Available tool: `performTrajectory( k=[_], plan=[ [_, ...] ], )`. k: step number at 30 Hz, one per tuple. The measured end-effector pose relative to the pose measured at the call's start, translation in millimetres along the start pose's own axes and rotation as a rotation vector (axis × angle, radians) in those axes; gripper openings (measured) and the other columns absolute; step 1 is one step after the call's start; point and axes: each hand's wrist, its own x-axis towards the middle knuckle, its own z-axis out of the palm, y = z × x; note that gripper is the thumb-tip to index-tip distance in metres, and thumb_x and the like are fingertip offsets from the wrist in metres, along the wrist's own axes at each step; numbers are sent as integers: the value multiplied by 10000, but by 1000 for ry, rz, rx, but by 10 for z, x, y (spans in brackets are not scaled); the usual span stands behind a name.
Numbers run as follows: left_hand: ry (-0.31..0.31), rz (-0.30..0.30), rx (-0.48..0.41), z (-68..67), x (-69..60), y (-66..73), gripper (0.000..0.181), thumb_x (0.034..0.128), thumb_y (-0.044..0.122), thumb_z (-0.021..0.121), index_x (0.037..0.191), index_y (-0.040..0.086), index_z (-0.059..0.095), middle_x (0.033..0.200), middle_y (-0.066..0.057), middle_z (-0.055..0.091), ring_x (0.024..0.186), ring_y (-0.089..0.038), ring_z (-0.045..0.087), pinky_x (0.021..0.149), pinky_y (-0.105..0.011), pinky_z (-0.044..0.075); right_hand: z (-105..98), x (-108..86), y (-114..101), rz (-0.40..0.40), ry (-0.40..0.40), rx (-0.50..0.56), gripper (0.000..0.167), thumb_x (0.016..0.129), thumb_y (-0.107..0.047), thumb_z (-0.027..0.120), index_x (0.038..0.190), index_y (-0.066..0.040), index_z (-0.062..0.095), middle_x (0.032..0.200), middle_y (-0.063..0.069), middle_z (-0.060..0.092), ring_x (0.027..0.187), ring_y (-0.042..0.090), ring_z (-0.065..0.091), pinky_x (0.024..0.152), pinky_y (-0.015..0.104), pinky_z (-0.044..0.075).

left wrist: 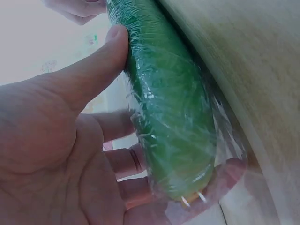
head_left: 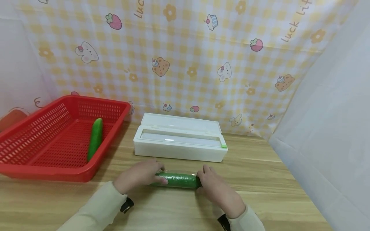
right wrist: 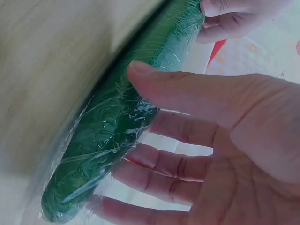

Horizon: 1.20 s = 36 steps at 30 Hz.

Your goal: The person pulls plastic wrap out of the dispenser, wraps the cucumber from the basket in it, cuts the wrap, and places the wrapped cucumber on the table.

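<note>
A green cucumber [head_left: 180,180] in clear plastic film lies crosswise on the wooden table. My left hand [head_left: 141,175] holds its left end, thumb on the near side and fingers behind. My right hand [head_left: 215,187] grips the other end the same way. In the left wrist view, loose film sticks out past the tip of the cucumber [left wrist: 173,122], against the fingers of my left hand [left wrist: 79,140]. The right wrist view has the thumb of my right hand [right wrist: 211,140] on the wrapped cucumber [right wrist: 108,136], film bunched around its end.
Behind the hands stands a white film box [head_left: 179,151] with its lid up. At the left, a red basket [head_left: 83,173] holds another cucumber [head_left: 95,138] without visible film. A checked cloth [head_left: 185,64] hangs at the back, and a white cloth [head_left: 326,128] at the right.
</note>
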Motion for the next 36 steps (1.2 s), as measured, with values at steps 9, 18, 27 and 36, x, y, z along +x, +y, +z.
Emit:
performTrajectory(
  k=[9,18,27,36],
  plan=[
    [19,-45,-1,7,38,5,296,805,363,693,782,141,499,664,23,466,618,-127,421,548,-271,332,46,61,15,2,77,-79,365,732,-96,766,1012,-21,544,882,57,551,782,160,526,660,318,484],
    [74,-38,18,33,92,-74,273,875,337,618,734,104,602,719,-10,494,696,-161,440,663,-326,397,115,84,147,-54,96,-54,389,735,-132,772,1040,-41,548,948,66,581,866,198,560,737,368,500],
    [219,30,29,72,187,-111,182,891,286,609,850,109,606,704,30,516,667,-120,469,640,-291,424,153,133,315,-80,39,101,444,762,-37,724,1171,-47,550,1135,122,583,1019,267,576,866,420,488],
    [239,227,183,121,190,-52,238,858,293,657,1027,127,632,941,8,604,869,-147,545,787,-349,472,131,133,363,-77,53,71,445,798,-102,710,1221,-46,585,950,52,476,829,136,488,721,318,495]
  ],
)
